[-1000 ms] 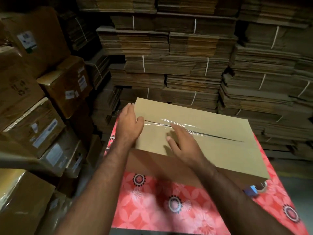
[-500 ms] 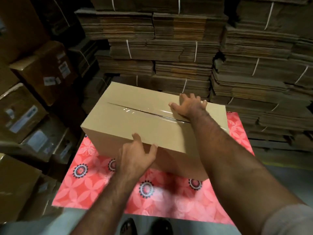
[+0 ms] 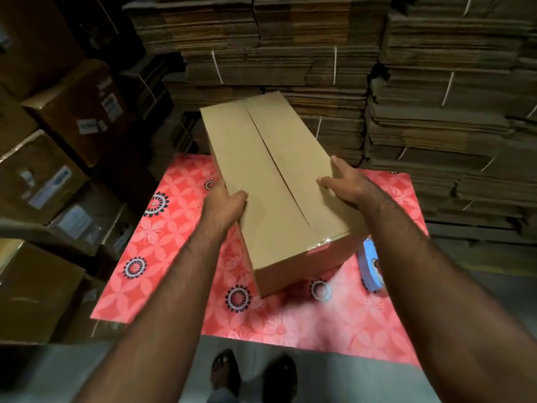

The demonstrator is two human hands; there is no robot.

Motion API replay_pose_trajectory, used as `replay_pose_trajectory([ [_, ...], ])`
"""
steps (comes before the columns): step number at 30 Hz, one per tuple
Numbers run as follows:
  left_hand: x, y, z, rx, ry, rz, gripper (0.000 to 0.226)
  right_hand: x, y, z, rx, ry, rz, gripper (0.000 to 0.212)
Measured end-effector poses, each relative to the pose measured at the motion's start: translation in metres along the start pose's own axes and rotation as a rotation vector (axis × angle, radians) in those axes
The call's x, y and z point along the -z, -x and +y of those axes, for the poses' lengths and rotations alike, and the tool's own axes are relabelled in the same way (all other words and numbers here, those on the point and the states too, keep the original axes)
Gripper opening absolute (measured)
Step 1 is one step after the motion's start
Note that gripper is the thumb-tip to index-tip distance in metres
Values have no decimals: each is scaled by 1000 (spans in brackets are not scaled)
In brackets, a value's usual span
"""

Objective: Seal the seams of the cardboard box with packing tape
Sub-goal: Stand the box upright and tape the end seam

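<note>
head | plain tan cardboard box [image 3: 279, 199], centre seam untaped | left hand [image 3: 223, 203], right hand [image 3: 345, 187] grip its sides

Grey floor [image 3: 334, 382]: smooth, pale, seen along the near edge.

Red mat [image 3: 162, 251]: flat sheet printed with pale flowers and dark round medallions, spread directly on the floor, its near edge running slantwise.

Cardboard box [image 3: 279, 205]: long, plain brown, over the middle of the mat with one near corner low above it; whether it rests on the mat cannot be told. Centre seam on top runs lengthwise.

Tape dispenser [image 3: 370, 266]: blue, lying on the mat just beside the box's near right corner.

Feet [image 3: 252, 373]: in dark sandals, on the floor just short of the mat.
</note>
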State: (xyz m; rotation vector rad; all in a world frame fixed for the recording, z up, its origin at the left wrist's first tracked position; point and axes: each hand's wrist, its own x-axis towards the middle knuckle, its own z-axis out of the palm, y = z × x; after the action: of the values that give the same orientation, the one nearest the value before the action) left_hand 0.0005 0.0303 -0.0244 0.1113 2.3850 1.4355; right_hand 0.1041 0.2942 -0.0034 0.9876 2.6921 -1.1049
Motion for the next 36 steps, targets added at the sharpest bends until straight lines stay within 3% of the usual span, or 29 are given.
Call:
replay_pose_trajectory([
  [2, -5, 29, 10, -14, -40, 4, 51, -2, 12, 6, 32, -46, 7, 81],
  [6, 7, 8, 10, -43, -193, -1, 51, -18, 37, 6, 40, -114, -2, 82],
  [10, 27, -16, 6, -87, -230, -67, 48, -59, 67, 5, 56, -179, 36, 105],
  [15, 35, 2, -1, -143, -235, -118, 50, -82, 84, 7, 91, -177, 165, 81],
  [20, 36, 15, -25, -168, -252, -43, 54, -80, 92, 7, 129, -143, 125, 80],
  [29, 62, 31, -47, -259, -198, -171, 54, -99, 141, 3, 67, -135, 224, 80],
  [32, 72, 41, -57, -284, -192, -225, 57, -105, 158, 12, 72, -223, 262, 84],
  [36, 74, 71, -73, -445, -237, -201, 60, -118, 181, 29, 52, -437, 333, 60],
])
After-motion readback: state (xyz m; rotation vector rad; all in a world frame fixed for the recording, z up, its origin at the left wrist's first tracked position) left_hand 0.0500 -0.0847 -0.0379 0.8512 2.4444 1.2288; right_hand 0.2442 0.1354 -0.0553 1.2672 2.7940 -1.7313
